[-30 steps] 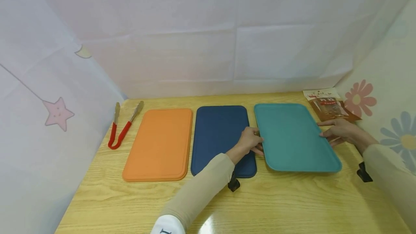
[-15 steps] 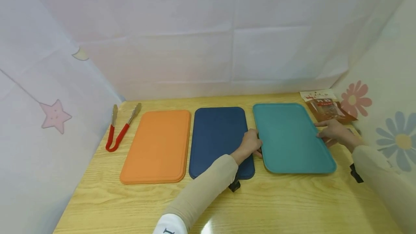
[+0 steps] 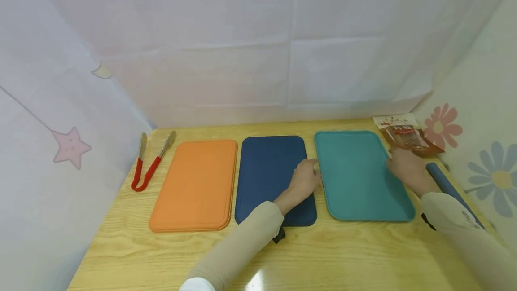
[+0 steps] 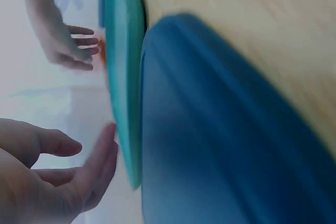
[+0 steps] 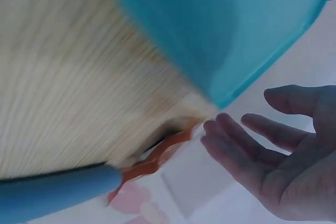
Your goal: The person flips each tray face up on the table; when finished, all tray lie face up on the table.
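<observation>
A teal tray lies flat on the wooden table at the right of a row of three rectangular pieces. My left hand hovers over the right part of the navy rectangular board, near the tray's left edge; in the left wrist view its fingers are loosely bent with nothing between them. Over the tray's right edge is my right hand. The right wrist view shows its fingers spread and relaxed, holding nothing, apart from the teal tray.
An orange rectangular board lies left of the navy one. Red-handled metal tongs rest at the far left. A brown food packet sits in the back right corner, and a blue cylinder lies along the right wall.
The teal tray's raised front has come down flat onto the table. Both hands have let go of its sides; the left has drawn slightly left, and the right has lifted over the edge.
</observation>
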The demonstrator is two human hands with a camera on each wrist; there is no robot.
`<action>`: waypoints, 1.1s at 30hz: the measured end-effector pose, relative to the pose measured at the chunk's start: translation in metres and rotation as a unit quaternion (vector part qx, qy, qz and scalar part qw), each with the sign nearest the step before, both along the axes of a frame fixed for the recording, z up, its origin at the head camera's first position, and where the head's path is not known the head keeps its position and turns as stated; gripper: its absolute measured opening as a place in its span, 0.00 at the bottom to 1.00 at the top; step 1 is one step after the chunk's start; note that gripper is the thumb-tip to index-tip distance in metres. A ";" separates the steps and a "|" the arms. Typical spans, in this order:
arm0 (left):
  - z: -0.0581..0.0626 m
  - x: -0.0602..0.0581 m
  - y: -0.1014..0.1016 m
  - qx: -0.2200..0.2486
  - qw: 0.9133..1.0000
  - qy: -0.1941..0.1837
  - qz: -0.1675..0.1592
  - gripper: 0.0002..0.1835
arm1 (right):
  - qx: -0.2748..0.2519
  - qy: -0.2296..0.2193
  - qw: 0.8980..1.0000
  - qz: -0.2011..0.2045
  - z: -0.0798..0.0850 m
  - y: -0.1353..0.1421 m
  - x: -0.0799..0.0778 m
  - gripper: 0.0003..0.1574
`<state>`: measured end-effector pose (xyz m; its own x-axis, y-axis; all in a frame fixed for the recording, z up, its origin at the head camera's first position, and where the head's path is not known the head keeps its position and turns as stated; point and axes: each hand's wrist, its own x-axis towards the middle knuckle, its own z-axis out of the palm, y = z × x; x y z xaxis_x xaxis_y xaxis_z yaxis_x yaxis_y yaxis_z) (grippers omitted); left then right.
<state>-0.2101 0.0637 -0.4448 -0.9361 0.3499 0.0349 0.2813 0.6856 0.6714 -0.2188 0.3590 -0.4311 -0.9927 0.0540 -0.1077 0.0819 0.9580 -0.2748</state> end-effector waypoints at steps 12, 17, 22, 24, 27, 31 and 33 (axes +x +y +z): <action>0.005 -0.016 -0.117 -0.072 0.990 0.062 0.108 0.21 | -0.097 0.096 0.989 0.064 0.001 -0.076 0.006 0.25; -0.003 -0.019 -0.147 -0.100 0.985 0.034 0.134 0.21 | -0.132 0.090 0.984 0.076 0.003 -0.108 0.004 0.25; -0.006 -0.018 -0.156 -0.123 0.985 0.026 0.121 0.20 | -0.158 0.049 0.982 0.096 0.005 -0.149 0.000 0.26; -0.006 -0.017 -0.156 -0.133 0.984 0.029 0.114 0.20 | -0.164 0.036 0.980 0.107 0.004 -0.162 -0.003 0.27; -0.009 -0.016 -0.157 -0.143 0.983 0.050 0.103 0.16 | -0.167 0.015 0.978 0.123 0.000 -0.176 -0.007 0.29; -0.016 -0.013 -0.160 -0.162 0.977 0.088 0.104 0.09 | -0.163 -0.018 0.977 0.133 -0.010 -0.188 -0.009 0.31; -0.018 -0.011 -0.161 -0.172 0.974 0.097 0.107 0.06 | -0.160 -0.028 0.977 0.137 -0.016 -0.192 -0.008 0.32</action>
<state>-0.2210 -0.0973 -0.4631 -0.9764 0.1689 0.1347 0.2057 0.9176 0.3402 -0.2271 0.1667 -0.4470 -0.9571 -0.2586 -0.1309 -0.1421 0.8122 -0.5658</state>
